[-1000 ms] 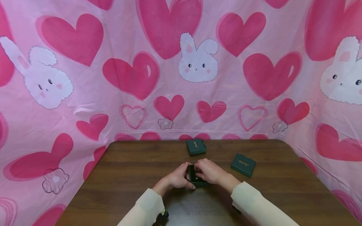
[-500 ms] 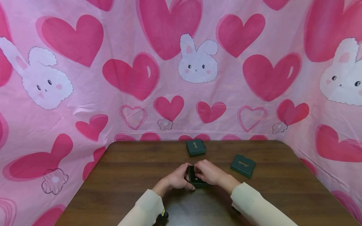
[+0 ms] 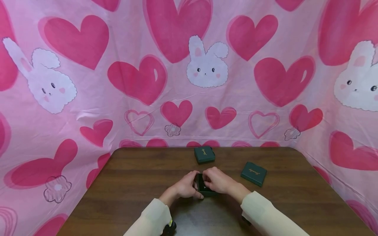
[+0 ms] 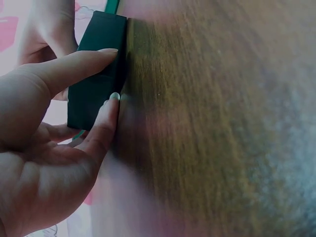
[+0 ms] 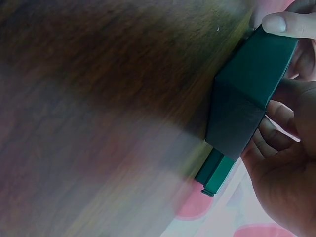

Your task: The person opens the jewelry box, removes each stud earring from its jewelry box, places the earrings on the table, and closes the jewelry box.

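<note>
A small dark green jewelry box (image 3: 210, 194), its top off, sits on the table with a black insert (image 3: 201, 181) showing inside. A tiny silver-white piece (image 3: 205, 187) glints on the insert. My left hand (image 3: 186, 186) grips the box from the left; in the left wrist view a digit lies across the box wall (image 4: 94, 89). From the right, my right hand (image 3: 220, 180) reaches over the open top, fingers curled down at the insert. Its fingertips are hidden there, and I cannot tell what they pinch. In the right wrist view the box's outer walls (image 5: 252, 69) show.
Behind the hands stands a dark green square box (image 3: 205, 154) with gold script, close to the far edge of the brown wooden table (image 3: 141, 177). A flat green lid (image 3: 254, 173) with similar script lies to the right. A pink heart-and-rabbit cloth (image 3: 177, 82) hangs round the table.
Both hands stay at the box in nearly the same pose. The right fingers shift very slightly over the insert, and less of the silver-white detail shows now than one second ago.
</note>
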`<state>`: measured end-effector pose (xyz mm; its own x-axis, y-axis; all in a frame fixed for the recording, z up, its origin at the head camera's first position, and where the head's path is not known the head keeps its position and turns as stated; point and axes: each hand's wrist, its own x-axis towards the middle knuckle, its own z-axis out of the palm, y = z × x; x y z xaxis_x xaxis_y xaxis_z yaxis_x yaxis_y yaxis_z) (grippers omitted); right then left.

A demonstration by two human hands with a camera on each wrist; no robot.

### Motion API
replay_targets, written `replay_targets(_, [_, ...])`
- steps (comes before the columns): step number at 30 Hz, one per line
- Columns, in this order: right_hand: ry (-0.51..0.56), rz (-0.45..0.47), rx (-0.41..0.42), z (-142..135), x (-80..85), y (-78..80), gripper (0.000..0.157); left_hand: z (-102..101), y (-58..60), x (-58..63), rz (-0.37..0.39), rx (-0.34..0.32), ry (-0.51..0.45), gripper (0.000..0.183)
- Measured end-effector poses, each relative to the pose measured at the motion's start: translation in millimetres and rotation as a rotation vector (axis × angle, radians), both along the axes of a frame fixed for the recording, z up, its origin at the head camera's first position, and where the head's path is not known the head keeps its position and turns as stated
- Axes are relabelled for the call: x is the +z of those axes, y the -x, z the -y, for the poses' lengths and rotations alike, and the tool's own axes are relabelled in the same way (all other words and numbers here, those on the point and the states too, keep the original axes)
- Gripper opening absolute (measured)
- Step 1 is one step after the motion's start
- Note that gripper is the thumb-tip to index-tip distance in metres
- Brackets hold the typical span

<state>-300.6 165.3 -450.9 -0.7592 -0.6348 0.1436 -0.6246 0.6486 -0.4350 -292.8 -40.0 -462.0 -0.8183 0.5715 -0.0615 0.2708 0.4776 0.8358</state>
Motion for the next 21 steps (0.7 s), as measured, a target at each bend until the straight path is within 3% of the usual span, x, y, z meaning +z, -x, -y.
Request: replay_targets(21, [-0.011, -0.017, 0.008, 3.8, 0.2, 1.2, 0.008, 2.3, -2.3, 0.1, 0.012, 0.0, -0.068, 0.073])
